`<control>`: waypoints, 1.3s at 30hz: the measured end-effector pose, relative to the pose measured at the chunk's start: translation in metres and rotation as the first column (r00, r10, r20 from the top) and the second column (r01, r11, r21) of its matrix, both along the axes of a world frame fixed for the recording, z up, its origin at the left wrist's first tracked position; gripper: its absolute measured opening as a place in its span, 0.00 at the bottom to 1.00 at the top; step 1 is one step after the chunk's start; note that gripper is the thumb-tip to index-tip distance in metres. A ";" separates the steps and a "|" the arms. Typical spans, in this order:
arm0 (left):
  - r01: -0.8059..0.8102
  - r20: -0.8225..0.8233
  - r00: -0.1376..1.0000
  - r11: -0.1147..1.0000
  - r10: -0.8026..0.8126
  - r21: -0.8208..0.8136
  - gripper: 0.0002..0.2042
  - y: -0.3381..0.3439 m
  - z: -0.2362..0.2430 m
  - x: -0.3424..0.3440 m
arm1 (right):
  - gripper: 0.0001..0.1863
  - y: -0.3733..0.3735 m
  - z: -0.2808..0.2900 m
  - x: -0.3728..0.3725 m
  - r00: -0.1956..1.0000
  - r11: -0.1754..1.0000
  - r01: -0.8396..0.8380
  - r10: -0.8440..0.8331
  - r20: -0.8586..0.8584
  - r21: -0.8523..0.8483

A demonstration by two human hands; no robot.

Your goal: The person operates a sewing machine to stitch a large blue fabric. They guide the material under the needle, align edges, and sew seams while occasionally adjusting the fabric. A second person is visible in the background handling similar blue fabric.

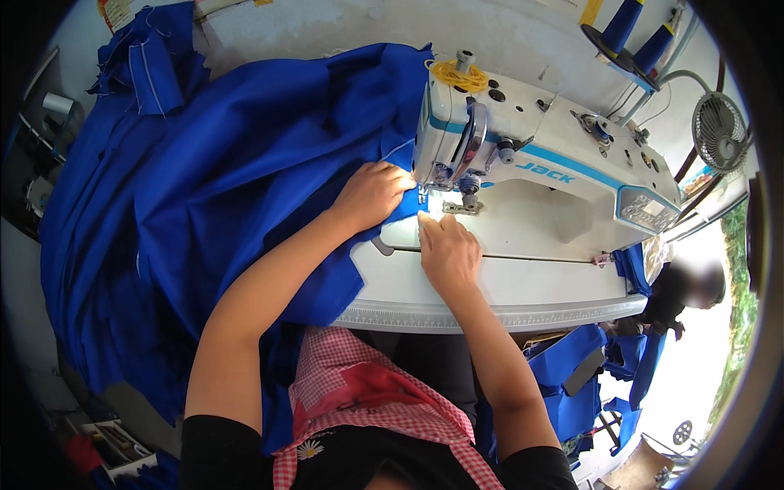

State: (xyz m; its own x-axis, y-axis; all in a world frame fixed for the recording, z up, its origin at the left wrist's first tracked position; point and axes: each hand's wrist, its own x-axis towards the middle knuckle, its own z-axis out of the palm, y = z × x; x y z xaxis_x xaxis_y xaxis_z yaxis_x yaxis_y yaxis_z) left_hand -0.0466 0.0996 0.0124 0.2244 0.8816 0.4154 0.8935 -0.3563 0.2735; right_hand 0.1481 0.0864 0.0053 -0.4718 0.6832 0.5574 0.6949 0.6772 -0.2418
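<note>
A large piece of royal blue fabric (pixel 229 163) drapes over the left side of the white sewing machine table (pixel 523 273). My left hand (pixel 374 193) has its fingers curled on the fabric, just left of the presser foot (pixel 422 194) of the white-and-blue sewing machine (pixel 555 163). My right hand (pixel 449 253) is below and right of the foot, thumb and forefinger closed at the fabric's edge beside the needle plate. The exact grip of the fingertips is small in view.
Spools of blue thread (pixel 621 24) stand at the top right beside a small fan (pixel 717 131). A person (pixel 682 294) is at the bright opening on the right. Blue cloth pieces (pixel 572 392) lie below the table. A small open box (pixel 114 449) sits lower left.
</note>
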 end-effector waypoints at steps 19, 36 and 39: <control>0.038 0.073 0.996 0.983 -0.051 0.179 0.07 0.000 -0.014 0.007 | 0.35 -0.177 -0.060 -0.093 0.687 -0.378 -0.725 -0.328 -0.649 -0.576; -0.272 0.049 0.962 0.954 0.267 0.127 0.15 -0.057 -0.011 0.065 | 0.03 -0.116 -0.029 0.182 0.965 0.438 -0.146 -0.136 -0.226 -0.887; -0.295 0.034 0.955 0.946 0.293 0.137 0.14 -0.057 -0.014 0.062 | 0.05 -0.107 0.025 0.132 0.920 0.873 -0.118 -0.083 -0.382 -0.474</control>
